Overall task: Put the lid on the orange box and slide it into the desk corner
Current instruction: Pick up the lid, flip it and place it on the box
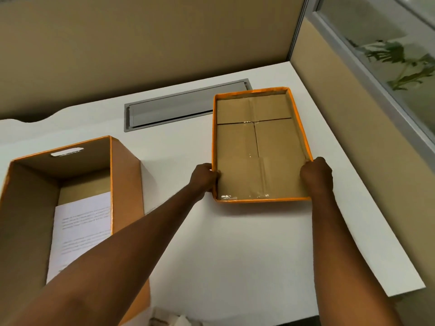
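The orange lid (pixel 256 147) lies upside down on the white desk (pixel 235 243) at centre right, its brown taped inside facing up. My left hand (pixel 203 177) grips its left rim near the front corner. On the right rim, my right hand (pixel 316 176) holds the lid near the front. The orange box (pixel 127 175) stands open at the left, tall, with a handle cut-out in its far wall. White printed paper (pixel 82 229) lies inside it. My left forearm crosses in front of the box's near corner.
A grey cable hatch (pixel 186 105) is set into the desk behind the lid. Beige partition walls (pixel 141 38) meet at the desk's far right corner (pixel 288 62). A glass panel (pixel 388 55) runs above the right partition. The desk's right edge slants toward the front.
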The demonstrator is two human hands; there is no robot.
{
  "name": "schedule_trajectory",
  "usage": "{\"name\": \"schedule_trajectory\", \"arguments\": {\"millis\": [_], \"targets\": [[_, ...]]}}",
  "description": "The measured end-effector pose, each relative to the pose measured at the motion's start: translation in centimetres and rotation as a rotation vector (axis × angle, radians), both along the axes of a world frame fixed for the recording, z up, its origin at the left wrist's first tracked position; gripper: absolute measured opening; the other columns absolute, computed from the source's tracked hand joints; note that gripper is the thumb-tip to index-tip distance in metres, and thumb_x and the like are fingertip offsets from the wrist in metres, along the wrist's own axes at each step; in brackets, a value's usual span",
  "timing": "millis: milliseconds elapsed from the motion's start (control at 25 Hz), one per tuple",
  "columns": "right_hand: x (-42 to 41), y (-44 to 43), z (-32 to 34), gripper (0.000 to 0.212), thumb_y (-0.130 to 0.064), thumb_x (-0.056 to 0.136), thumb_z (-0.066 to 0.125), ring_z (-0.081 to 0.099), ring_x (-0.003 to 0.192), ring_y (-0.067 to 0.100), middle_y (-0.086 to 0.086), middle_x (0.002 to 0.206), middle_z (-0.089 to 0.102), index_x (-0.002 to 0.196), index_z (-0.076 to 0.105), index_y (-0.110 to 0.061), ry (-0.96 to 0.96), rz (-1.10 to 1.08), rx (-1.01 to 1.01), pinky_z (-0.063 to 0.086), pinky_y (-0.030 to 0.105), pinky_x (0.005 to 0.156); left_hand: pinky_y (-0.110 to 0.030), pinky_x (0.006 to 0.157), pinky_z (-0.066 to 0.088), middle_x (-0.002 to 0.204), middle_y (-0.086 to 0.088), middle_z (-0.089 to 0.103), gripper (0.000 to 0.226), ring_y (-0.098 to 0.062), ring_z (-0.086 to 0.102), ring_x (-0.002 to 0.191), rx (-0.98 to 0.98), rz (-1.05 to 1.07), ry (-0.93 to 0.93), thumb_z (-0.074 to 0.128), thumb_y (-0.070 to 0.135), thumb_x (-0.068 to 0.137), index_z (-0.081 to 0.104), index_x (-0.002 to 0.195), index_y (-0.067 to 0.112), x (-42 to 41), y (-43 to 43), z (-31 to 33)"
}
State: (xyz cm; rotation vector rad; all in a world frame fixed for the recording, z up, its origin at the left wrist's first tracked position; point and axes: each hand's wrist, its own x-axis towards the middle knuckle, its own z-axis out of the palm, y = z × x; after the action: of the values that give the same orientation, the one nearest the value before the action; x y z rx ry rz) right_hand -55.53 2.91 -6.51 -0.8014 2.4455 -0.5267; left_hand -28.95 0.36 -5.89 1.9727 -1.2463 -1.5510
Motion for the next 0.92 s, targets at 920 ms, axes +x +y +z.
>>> {"name": "schedule_trajectory", "arguments": {"millis": [920], "targets": [[32.1, 17.2, 22.9, 0.031, -0.016, 0.094, 0.049, 0.055, 0.105, 0.034, 0.019, 0.112, 0.063, 0.122, 0.054, -0.005, 0.451, 0.251, -0.553, 0.047, 0.046, 0.087, -0.052, 0.094, 0.054, 0.108, -0.012, 0.06, 0.054, -0.034, 0.061, 0.106, -0.365, -0.203, 0.603, 0.058, 0.055, 0.087, 0.049, 0.121, 0.014, 12.3, 11.6, 24.4]]}}
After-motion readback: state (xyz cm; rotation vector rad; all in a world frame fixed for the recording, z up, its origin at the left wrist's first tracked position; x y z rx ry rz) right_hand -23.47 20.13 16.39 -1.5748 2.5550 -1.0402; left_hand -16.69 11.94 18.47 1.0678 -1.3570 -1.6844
